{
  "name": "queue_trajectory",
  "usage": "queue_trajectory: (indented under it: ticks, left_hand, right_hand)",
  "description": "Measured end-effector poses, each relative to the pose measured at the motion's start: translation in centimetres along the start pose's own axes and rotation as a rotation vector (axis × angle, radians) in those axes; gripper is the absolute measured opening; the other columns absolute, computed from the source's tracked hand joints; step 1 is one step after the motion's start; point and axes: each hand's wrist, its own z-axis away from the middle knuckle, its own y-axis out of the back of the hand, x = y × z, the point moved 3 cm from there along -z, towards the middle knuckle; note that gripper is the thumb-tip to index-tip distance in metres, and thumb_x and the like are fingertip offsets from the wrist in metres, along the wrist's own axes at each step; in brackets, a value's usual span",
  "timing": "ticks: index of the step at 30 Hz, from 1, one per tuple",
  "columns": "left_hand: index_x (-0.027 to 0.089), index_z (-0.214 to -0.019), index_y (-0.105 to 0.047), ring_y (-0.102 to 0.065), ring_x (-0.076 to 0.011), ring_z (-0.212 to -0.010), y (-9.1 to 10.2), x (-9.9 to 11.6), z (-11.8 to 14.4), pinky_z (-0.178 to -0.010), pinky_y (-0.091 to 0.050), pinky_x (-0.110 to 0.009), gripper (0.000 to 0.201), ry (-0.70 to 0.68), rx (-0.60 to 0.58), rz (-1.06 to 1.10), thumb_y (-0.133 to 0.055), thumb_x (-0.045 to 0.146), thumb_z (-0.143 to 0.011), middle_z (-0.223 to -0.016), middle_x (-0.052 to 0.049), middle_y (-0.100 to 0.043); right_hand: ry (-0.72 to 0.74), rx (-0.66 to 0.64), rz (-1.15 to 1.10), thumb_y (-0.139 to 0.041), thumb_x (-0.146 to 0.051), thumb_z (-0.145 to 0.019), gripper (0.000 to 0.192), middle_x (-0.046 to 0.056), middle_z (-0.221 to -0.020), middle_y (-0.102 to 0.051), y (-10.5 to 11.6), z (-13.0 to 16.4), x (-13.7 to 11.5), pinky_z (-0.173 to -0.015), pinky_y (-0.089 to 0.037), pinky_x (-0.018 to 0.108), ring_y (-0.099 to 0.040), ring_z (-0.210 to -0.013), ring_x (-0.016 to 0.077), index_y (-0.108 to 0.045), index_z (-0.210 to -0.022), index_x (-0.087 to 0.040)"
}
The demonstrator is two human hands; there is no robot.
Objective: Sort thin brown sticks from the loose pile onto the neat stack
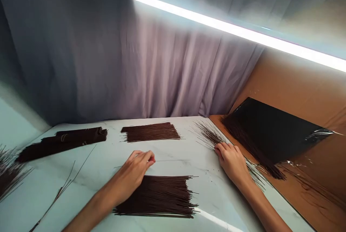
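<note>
My left hand [140, 165] is closed in a pinch above the white tabletop. A faint thin stick seems to run through its fingers, one end showing on either side. Just below it lies a flat layer of thin dark-brown sticks [167, 196], laid side by side and partly covered by my left wrist. On the right, my right hand [229, 156] is closed on a loose bunch of thin sticks [212, 132], which fan out beyond the fingers and also show beneath the wrist. Exactly how many sticks the fingers grip is hidden.
Another flat stick layer [151, 132] lies farther back. Dark tied bundles [78, 138] are at the back left, with several loose sticks [61, 192] nearer. A black sheet [275, 127] and more sticks [251, 145] rest on the brown surface at right. A grey curtain [162, 62] hangs behind.
</note>
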Motion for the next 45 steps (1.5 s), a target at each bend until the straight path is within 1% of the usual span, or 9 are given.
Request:
queue_trajectory:
  ticks: [5, 8, 12, 15, 19, 24, 33, 37, 45]
  left_hand:
    - [0.028, -0.098, -0.054, -0.061, -0.0211, -0.1, -3.3, -1.6, 1.6, -0.094, -0.046, -0.036, 0.027, 0.057, -0.036, 0.067, -0.031, 0.021, -0.108, -0.101, 0.001, -0.068]
    - [0.027, -0.098, -0.052, -0.06, -0.0225, -0.104, -3.9, -2.7, 1.5, -0.095, -0.044, -0.038, 0.023, 0.127, -0.027, 0.123, -0.032, 0.026, -0.109, -0.099, 0.0, -0.068]
    - [0.028, -0.097, -0.048, -0.062, -0.0221, -0.095, -3.8, -3.1, 1.4, -0.087, -0.044, -0.036, 0.023, 0.205, -0.058, 0.175, -0.028, 0.028, -0.109, -0.095, 0.001, -0.067]
    - [0.028, -0.096, -0.049, -0.062, -0.0206, -0.084, -3.6, -2.9, 1.5, -0.08, -0.043, -0.035, 0.022, 0.224, -0.077, 0.17, -0.03, 0.03, -0.108, -0.09, 0.002, -0.065]
    - [0.027, -0.093, -0.049, -0.06, -0.0199, -0.083, -3.7, -2.8, 1.7, -0.079, -0.042, -0.033, 0.02, 0.191, -0.06, 0.163, -0.035, 0.028, -0.106, -0.088, 0.003, -0.063]
    - [0.026, -0.091, -0.05, -0.059, -0.0198, -0.085, -3.7, -2.8, 1.6, -0.079, -0.042, -0.032, 0.021, 0.141, -0.064, 0.158, -0.036, 0.025, -0.106, -0.089, 0.002, -0.062]
    - [0.025, -0.09, -0.053, -0.058, -0.0216, -0.091, -1.9, -2.3, 1.2, -0.084, -0.043, -0.032, 0.021, 0.156, -0.043, 0.186, -0.039, 0.028, -0.105, -0.09, 0.001, -0.063]
    - [0.026, -0.095, -0.059, -0.059, -0.0205, -0.092, -0.5, -2.1, 1.0, -0.083, -0.042, -0.03, 0.024, 0.173, -0.067, 0.261, -0.039, 0.032, -0.106, -0.095, 0.0, -0.064]
    - [0.024, -0.1, -0.065, -0.056, -0.0187, -0.08, 3.6, -4.5, 1.7, -0.071, -0.04, -0.028, 0.021, 0.374, -0.182, 0.414, -0.049, 0.039, -0.099, -0.092, 0.0, -0.07]
  right_hand:
    - [-0.149, 0.098, -0.05, -0.036, -0.032, -0.105, 0.037, 0.016, -0.087, -0.065, 0.5, -0.7, 2.2, -0.071, -0.044, 0.042, -0.059, -0.083, 0.0325, -0.067, -0.093, -0.015]
    - [-0.124, 0.109, -0.137, -0.035, -0.04, -0.106, 0.043, 0.02, -0.096, -0.064, 1.6, -0.8, 0.9, -0.075, -0.047, 0.046, -0.058, -0.089, 0.0344, -0.068, -0.1, -0.012]
    - [0.12, -0.007, -0.36, -0.04, -0.04, -0.108, 0.033, 0.009, -0.102, -0.066, 5.3, -0.2, -6.8, -0.084, -0.052, 0.034, -0.061, -0.094, 0.0234, -0.068, -0.102, -0.023]
    - [0.328, -0.233, -0.726, -0.057, -0.033, -0.103, 0.013, 0.005, -0.105, -0.067, 8.0, 1.2, -13.7, -0.084, -0.053, 0.032, -0.061, -0.097, 0.0205, -0.066, -0.11, -0.026]
    - [0.397, -0.266, -0.743, -0.072, -0.019, -0.092, 0.015, 0.004, -0.1, -0.068, 8.2, 3.0, -18.3, -0.077, -0.051, 0.034, -0.06, -0.089, 0.0225, -0.065, -0.104, -0.024]
    - [0.295, -0.249, -0.724, -0.063, -0.015, -0.097, 0.011, 0.003, -0.092, -0.065, 6.2, 3.7, -18.6, -0.071, -0.05, 0.031, -0.061, -0.082, 0.0204, -0.056, -0.092, -0.023]
    - [0.368, -0.139, -0.595, -0.043, -0.018, -0.106, 0.018, 0.005, -0.087, -0.062, 5.7, 4.0, -18.9, -0.063, -0.045, 0.03, -0.058, -0.073, 0.0203, -0.05, -0.091, -0.023]
    - [0.389, -0.067, -0.54, -0.034, -0.02, -0.109, 0.025, 0.004, -0.083, -0.061, 6.4, 3.3, -17.7, -0.062, -0.043, 0.03, -0.057, -0.071, 0.0202, -0.05, -0.089, -0.023]
    - [0.33, -0.205, -0.689, -0.04, -0.017, -0.105, 0.024, 0.002, -0.081, -0.061, 9.1, 1.8, -14.6, -0.064, -0.045, 0.031, -0.058, -0.071, 0.0194, -0.053, -0.087, -0.025]
